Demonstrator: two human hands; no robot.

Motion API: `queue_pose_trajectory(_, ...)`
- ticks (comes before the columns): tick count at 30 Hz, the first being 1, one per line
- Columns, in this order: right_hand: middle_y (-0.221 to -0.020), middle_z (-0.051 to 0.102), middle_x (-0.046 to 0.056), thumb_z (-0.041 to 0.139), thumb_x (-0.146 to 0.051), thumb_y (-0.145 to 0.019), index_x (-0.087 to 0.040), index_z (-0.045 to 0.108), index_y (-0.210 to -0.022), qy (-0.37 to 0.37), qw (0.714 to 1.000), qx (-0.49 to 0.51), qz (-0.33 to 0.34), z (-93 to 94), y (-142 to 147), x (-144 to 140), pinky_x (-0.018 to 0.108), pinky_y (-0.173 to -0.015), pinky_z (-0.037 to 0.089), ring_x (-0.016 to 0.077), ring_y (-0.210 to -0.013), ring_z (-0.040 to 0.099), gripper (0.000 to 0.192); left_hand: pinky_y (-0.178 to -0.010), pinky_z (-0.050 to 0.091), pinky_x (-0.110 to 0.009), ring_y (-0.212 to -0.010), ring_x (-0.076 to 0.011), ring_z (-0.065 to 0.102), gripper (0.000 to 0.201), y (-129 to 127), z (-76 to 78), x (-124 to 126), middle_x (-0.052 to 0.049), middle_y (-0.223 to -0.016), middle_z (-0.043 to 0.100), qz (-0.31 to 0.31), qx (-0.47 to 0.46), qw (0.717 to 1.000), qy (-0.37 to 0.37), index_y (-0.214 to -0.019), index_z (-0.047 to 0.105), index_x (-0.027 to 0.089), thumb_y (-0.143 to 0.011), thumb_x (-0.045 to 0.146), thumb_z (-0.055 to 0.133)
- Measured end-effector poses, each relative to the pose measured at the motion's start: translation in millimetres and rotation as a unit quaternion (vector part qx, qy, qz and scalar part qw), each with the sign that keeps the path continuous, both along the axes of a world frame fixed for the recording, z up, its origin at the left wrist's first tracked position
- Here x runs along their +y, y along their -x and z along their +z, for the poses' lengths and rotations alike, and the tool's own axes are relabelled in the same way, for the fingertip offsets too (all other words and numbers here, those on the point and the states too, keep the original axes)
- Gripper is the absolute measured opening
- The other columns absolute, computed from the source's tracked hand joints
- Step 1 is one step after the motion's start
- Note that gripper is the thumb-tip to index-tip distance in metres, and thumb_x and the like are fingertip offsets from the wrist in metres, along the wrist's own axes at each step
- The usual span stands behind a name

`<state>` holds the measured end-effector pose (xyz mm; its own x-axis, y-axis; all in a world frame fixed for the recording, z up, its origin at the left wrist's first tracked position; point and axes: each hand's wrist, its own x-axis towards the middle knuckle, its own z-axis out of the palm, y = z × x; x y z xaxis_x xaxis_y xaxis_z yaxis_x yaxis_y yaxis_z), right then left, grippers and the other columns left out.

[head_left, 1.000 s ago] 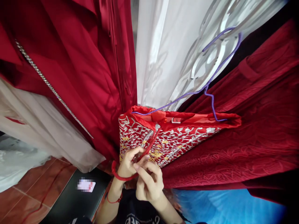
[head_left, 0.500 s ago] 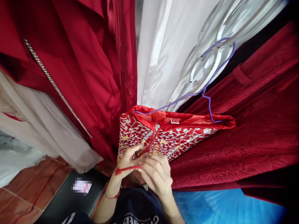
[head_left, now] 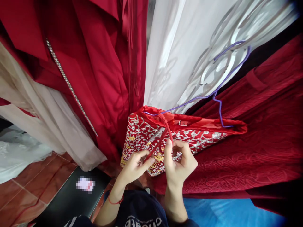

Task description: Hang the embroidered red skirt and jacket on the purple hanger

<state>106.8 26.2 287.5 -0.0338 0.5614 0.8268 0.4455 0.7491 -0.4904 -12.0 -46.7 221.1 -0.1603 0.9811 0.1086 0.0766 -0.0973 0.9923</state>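
Note:
A red garment point(head_left: 139, 130) with silver and gold embroidery hangs in front of me, its satin-edged opening point(head_left: 201, 121) facing up. A purple wire hanger point(head_left: 217, 93) has its two ends inside that opening, and a small label point(head_left: 183, 123) shows at the inner edge. Red cords point(head_left: 167, 125) come from the opening near its left part. With thumb and fingertips my right hand point(head_left: 178, 164) pinches one cord just below the edge. Lower and to the left, my left hand point(head_left: 136, 167) closes on another stretch of red cord.
Dark red cloth point(head_left: 94, 53) with a silver beaded strip hangs at left, patterned red cloth point(head_left: 260, 151) at right. Behind is a white curtain point(head_left: 163, 53) and a white scrollwork frame point(head_left: 213, 71). A black seat point(head_left: 71, 198) stands low left; blue fabric point(head_left: 213, 211) lies low right.
My right hand has risen from beside the left hand to the garment's edge and now pinches the cord there. The cord end draped over my left wrist is gone. The view shifted slightly.

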Motion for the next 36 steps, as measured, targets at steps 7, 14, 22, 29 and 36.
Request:
queue_pose_trajectory(7,-0.061,0.049,-0.007,0.062,-0.012,-0.087,-0.021,0.049,-0.075,-0.026,1.0,0.003,0.002,-2.9,-4,-8,0.019,-0.052,0.038,0.006,-0.05,0.045,0.02,-0.059,0.039,-0.022,-0.058,-0.0091,0.048,0.029,1,-3.1,0,0.004,-0.064,0.05,-0.013,-0.044,0.999,-0.007,-0.095,0.058,0.016,-0.097,0.045,0.053)
queue_pose_trajectory(14,-0.062,0.047,-0.006,0.058,-0.01,-0.085,-0.021,0.044,-0.07,0.0,0.997,0.007,0.076,1.1,-8,-7,0.02,-0.054,0.039,0.0073,-0.054,0.047,0.023,-0.059,0.04,-0.024,-0.057,-0.0105,0.047,0.032,-2,-4.2,2,0.002,-0.064,0.054,-0.021,0.018,1.0,0.009,-0.089,0.058,0.015,-0.096,0.046,0.053)
queue_pose_trajectory(22,-0.056,0.036,-0.008,0.054,-0.015,-0.087,-0.022,0.035,-0.064,0.064,0.994,-0.025,0.087,14.0,6,4,0.021,-0.052,0.034,0.007,-0.049,0.035,0.03,-0.062,0.04,-0.025,-0.059,-0.0112,0.048,0.031,-1,-1.3,-2,0.002,-0.064,0.053,-0.032,0.023,0.999,-0.005,-0.083,0.057,0.016,-0.098,0.043,0.051)
queue_pose_trajectory(29,-0.055,0.032,-0.009,0.055,-0.013,-0.084,-0.022,0.031,-0.065,0.068,0.991,-0.048,0.103,8.6,8,-2,0.02,-0.051,0.034,0.0058,-0.047,0.033,0.032,-0.06,0.039,-0.024,-0.057,-0.0111,0.048,0.03,4,-0.1,-8,0.002,-0.064,0.055,-0.017,0.029,0.999,0.016,-0.085,0.058,0.017,-0.097,0.044,0.052)
queue_pose_trajectory(36,-0.071,0.057,-0.005,0.056,-0.013,-0.084,-0.02,0.051,-0.108,0.059,0.997,0.001,0.058,10.5,11,4,0.019,-0.053,0.045,0.0078,-0.053,0.055,0.026,-0.062,0.038,-0.024,-0.059,-0.0105,0.048,0.034,5,2.7,-9,0.004,-0.063,0.051,-0.025,0.027,0.999,0.034,-0.077,0.051,0.018,-0.098,0.044,0.05)
